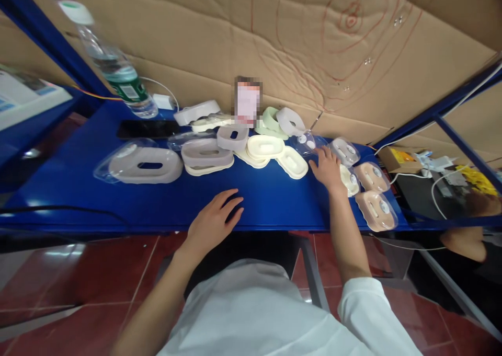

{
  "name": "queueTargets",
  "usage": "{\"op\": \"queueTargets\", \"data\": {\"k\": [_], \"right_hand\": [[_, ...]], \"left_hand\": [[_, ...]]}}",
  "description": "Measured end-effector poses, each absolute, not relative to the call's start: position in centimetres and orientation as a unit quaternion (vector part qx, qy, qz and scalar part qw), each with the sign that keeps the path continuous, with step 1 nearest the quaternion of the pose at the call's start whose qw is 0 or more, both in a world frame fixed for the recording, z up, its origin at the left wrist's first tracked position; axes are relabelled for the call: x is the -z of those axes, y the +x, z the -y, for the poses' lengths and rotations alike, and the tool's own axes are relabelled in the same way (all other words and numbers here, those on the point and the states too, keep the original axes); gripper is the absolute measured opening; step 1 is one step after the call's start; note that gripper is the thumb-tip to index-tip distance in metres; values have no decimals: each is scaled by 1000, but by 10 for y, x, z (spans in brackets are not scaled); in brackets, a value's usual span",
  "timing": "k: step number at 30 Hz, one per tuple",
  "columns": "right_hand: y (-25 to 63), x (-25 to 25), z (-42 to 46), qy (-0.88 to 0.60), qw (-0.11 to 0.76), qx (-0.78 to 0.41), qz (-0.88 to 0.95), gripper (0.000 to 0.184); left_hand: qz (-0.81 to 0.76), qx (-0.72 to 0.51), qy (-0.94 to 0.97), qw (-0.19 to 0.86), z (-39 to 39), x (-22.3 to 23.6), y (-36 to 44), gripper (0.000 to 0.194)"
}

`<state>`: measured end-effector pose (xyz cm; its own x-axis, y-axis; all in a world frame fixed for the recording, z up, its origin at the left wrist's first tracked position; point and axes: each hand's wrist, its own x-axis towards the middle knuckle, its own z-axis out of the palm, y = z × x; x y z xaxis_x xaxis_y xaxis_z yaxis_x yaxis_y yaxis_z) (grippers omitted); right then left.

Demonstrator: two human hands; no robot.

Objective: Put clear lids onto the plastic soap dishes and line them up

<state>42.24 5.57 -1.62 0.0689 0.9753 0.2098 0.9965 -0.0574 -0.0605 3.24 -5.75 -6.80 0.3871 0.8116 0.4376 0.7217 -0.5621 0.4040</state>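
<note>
My left hand (215, 219) hovers at the table's front edge, fingers apart and holding nothing. My right hand (328, 169) reaches forward with its fingers spread, at or beside a clear plastic lid (306, 142); whether they touch cannot be told. Left of it lie cream oval trays, one flat (293, 162) and one on top of others (265, 147). Grey oval shells with a slot, one large (164, 167) and one small (232, 136), lie farther left. Right of the hand are lidded boxes: a cream one (348, 180), a grey one (344, 152) and two pinkish ones (377, 210).
A water bottle (123, 81) stands at the back left near a black flat object (147, 129). A phone-like screen (248, 102), blurred out, leans by the cardboard wall (196, 37). Blue frame bars (466, 144) edge the right side, where another person's arm (466, 241) shows.
</note>
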Motion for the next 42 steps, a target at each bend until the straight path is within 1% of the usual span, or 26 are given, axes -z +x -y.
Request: {"op": "queueTargets", "data": {"k": [2, 3, 6, 9, 11, 15, 18, 20, 22, 25, 27, 29, 30, 31, 33, 35, 37, 38, 40, 42], "right_hand": [[426, 24, -64, -739, 74, 44, 668, 67], [426, 28, -67, -737, 80, 35, 670, 69], [423, 37, -67, -722, 145, 32, 676, 63], [406, 36, -56, -691, 214, 72, 687, 54], [387, 31, -46, -648, 236, 96, 718, 50], [348, 14, -55, -558, 209, 107, 796, 53], [339, -1, -90, -606, 210, 108, 759, 56], [340, -12, -111, -631, 196, 95, 744, 51], [340, -19, -112, -621, 182, 104, 755, 43], [328, -16, -67, -582, 223, 171, 763, 38], [311, -3, -16, -550, 262, 202, 767, 35], [292, 14, 34, -507, 275, 189, 795, 31], [283, 22, 54, -487, 266, 163, 816, 31], [276, 29, 69, -474, 258, 135, 831, 30], [268, 37, 83, -444, 237, 71, 861, 31], [271, 37, 78, -408, 226, 3, 885, 31], [283, 33, 61, -391, 236, -52, 888, 35], [290, 31, 52, -407, 249, -62, 877, 38], [304, 30, 36, -489, 272, -45, 828, 45], [313, 33, 28, -573, 264, -11, 776, 52]], "left_hand": [[-461, -305, 830, 70, 57, 68, 32, 33], [-459, -305, 831, 69, 57, 69, 33, 32], [-455, -307, 833, 74, 57, 69, 33, 31], [-454, -314, 830, 76, 57, 69, 34, 31], [-453, -316, 830, 73, 57, 70, 34, 31], [-450, -315, 833, 68, 56, 72, 33, 30], [-449, -316, 833, 70, 55, 73, 33, 30], [-448, -318, 833, 68, 55, 72, 33, 29], [-449, -316, 833, 67, 56, 70, 33, 29], [-455, -313, 829, 85, 58, 66, 32, 36], [-465, -336, 811, 114, 59, 63, 31, 51], [-462, -378, 793, 121, 59, 62, 28, 66], [-453, -393, 793, 112, 59, 62, 27, 68], [-440, -398, 799, 97, 58, 62, 26, 65], [-412, -380, 825, 74, 57, 65, 23, 52], [-398, -358, 841, 73, 56, 68, 22, 38], [-393, -350, 846, 86, 55, 69, 22, 32], [-393, -349, 845, 93, 55, 69, 22, 31], [-399, -357, 838, 105, 56, 67, 23, 31], [-408, -372, 826, 110, 57, 62, 23, 32]]}}
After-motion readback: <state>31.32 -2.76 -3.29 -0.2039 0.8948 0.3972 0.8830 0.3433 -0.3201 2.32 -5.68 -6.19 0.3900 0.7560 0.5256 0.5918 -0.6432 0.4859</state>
